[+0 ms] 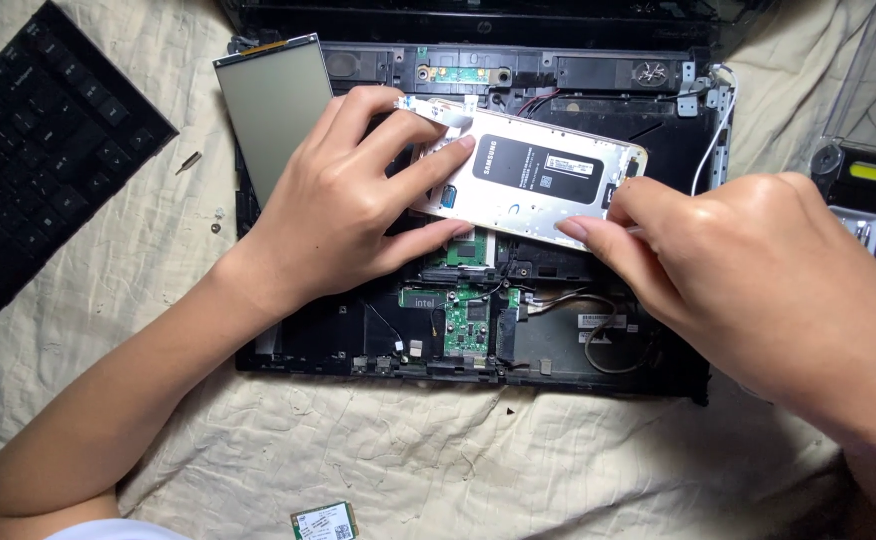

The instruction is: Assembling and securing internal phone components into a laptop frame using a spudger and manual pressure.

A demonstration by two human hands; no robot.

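Observation:
An opened phone body (518, 205) with a black battery (543, 168) in its white frame lies tilted over an open laptop chassis (558, 350). My left hand (343, 205) grips the phone's left end, fingers over its edge. My right hand (748, 265) pinches the phone's right lower edge near the battery; whether it also holds a small tool is hidden. A grey display panel (276, 100) leans at the chassis's upper left corner. Green circuit boards (468, 315) show inside the chassis below the phone.
A black keyboard (38, 150) lies at the left on the cream cloth (458, 450). A small screwdriver bit (189, 161) and a screw (216, 227) rest beside it. A small green card (325, 523) sits at the bottom. A black box with a yellow part (873, 185) is at the right.

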